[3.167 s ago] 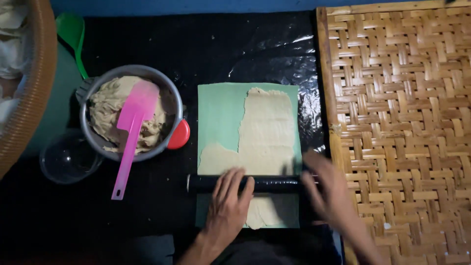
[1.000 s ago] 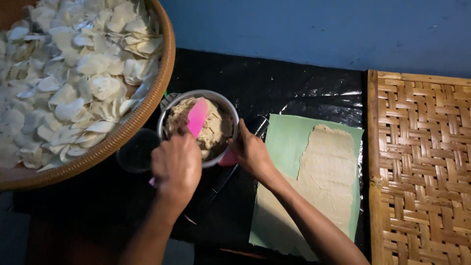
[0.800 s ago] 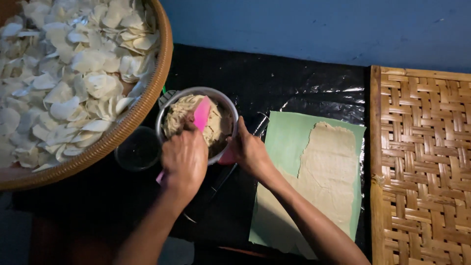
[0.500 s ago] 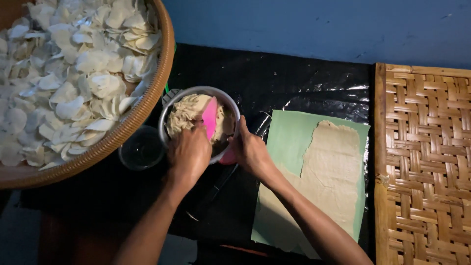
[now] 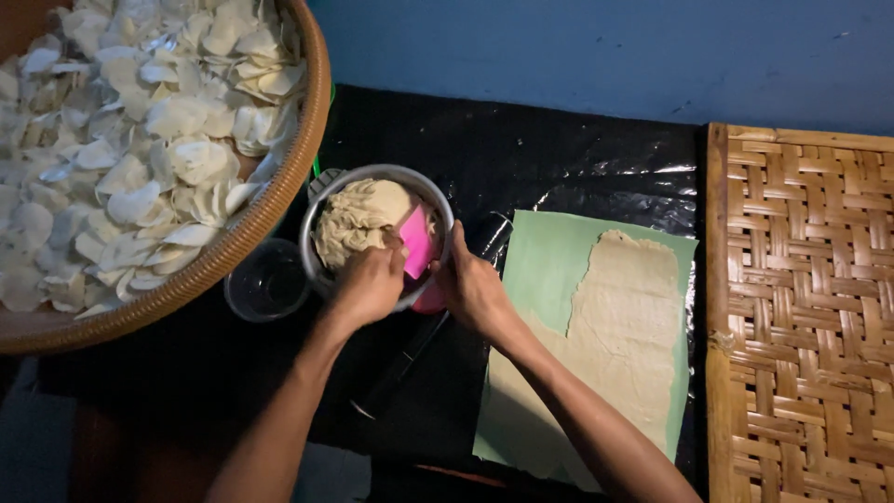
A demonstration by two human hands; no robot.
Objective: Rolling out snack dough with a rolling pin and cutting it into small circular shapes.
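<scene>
The left hand grips the pink spatula in the dough bowl — the right hand clasps its rim. One sheet lies rolled on the green mat; much dough remains, the basket already heaped.

Left of the grip, a wide woven basket holds pale thin chips; a clear cup sits just below-left. Rightward lie a green sheet bearing rolled dough and a woven mat.

Dim, warm light; glare on black plastic sheet; foreground shadowed.
</scene>
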